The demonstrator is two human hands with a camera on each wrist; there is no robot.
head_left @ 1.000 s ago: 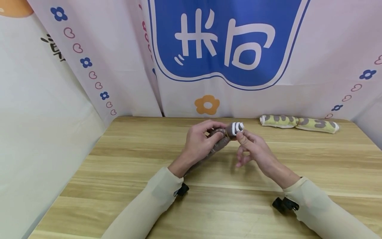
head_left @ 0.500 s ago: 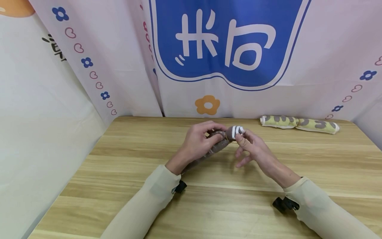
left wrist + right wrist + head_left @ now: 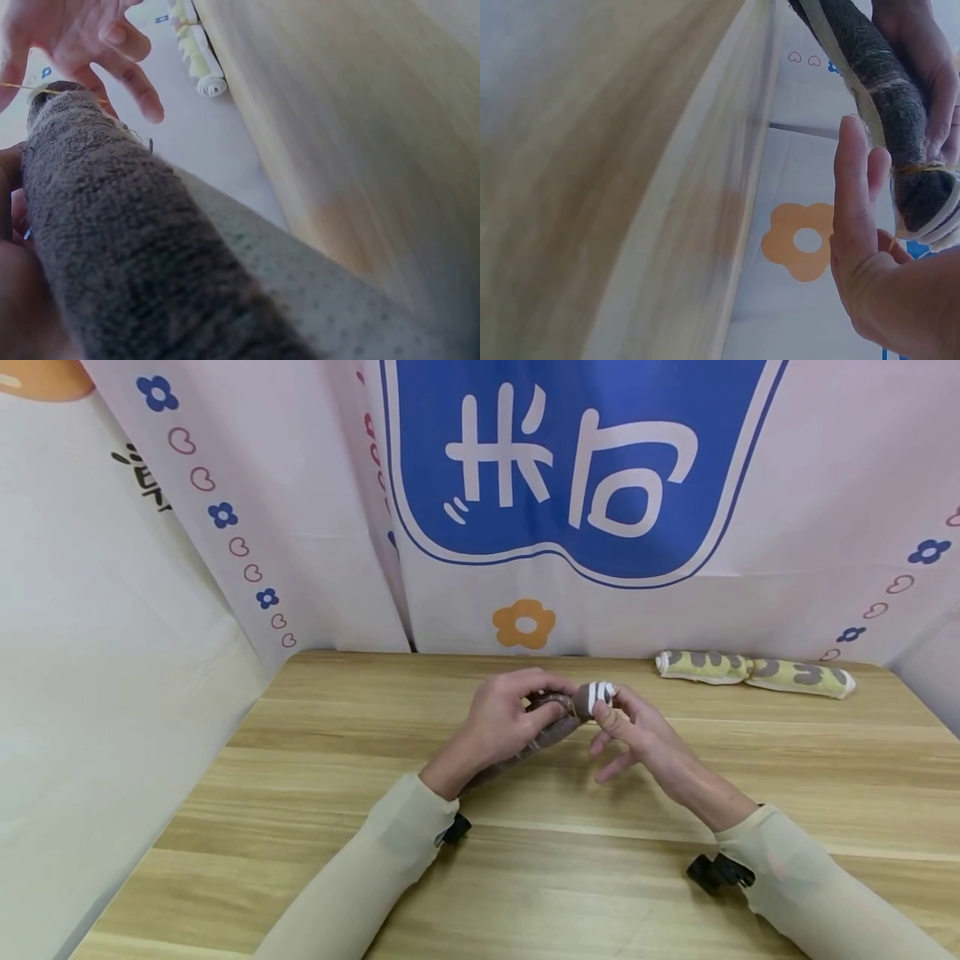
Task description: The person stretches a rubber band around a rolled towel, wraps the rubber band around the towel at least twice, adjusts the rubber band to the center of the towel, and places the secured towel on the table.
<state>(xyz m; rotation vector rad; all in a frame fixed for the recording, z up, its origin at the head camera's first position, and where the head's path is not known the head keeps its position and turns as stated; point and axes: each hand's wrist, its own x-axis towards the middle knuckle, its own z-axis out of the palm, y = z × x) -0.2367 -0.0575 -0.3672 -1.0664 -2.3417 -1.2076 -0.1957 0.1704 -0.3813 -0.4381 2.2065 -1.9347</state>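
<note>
Head view showed a white printed curtain (image 3: 322,485) hanging along the far side, with a large blue panel (image 3: 558,468) bearing white characters. Before it lay a wood-grain table (image 3: 600,893), spreading from the near edge to the curtain. Two pale sleeves (image 3: 367,860) reached in from the near left and near right. A brown towel roll (image 3: 551,735) was between the hands, over the far middle of the table, slanting from near left beside the left wrist to far right, where its end showed white stripes. The left hand (image 3: 506,718) was clamped around the roll, thumb on the near side and fingers over the far side. The right hand (image 3: 648,735) had its thumb and forefinger together on the striped end, with its other fingers spread away below; whether it also held the band could not be told. Well apart, at the far right, lay a yellow-green towel roll (image 3: 798,675) with grey patches, pinched in at its middle. An orange flower (image 3: 506,625) was printed low on the curtain. Small black wrist cameras (image 3: 723,872) sat under both cuffs. Smallest was a thin yellowish band (image 3: 911,169), which circled the brown roll just beside its striped end.
</note>
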